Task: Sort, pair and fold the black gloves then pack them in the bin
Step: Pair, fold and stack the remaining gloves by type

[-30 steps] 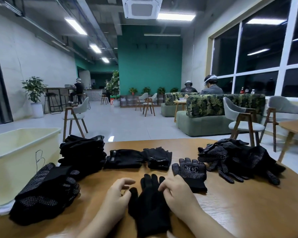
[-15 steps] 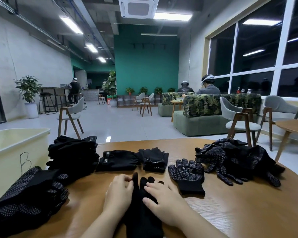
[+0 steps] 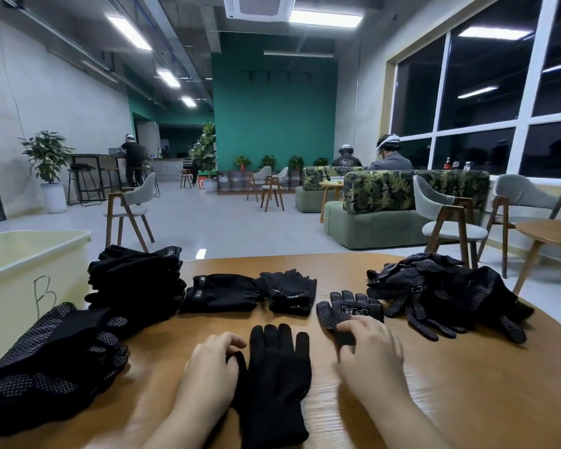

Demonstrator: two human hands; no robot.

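Note:
A plain black glove (image 3: 276, 377) lies flat on the wooden table (image 3: 450, 393), fingers pointing away from me. My left hand (image 3: 209, 374) rests on its thumb side with loosely curled fingers. My right hand (image 3: 370, 354) is to the right of it and pinches the cuff of a single dotted black glove (image 3: 350, 309). Behind lie a flat pair of labelled black gloves (image 3: 221, 293) and a folded pair (image 3: 290, 291). A cream bin (image 3: 30, 254) marked B stands at the left.
A stack of folded plain gloves (image 3: 136, 280) and a stack of dotted ones (image 3: 52, 361) sit beside the bin. A loose heap of dotted gloves (image 3: 444, 293) covers the table's right. Chairs, sofas and seated people are beyond the table.
My right hand left the plain glove and moved right onto the dotted glove's cuff. The plain glove now lies spread flat, and my left hand stays at its left edge.

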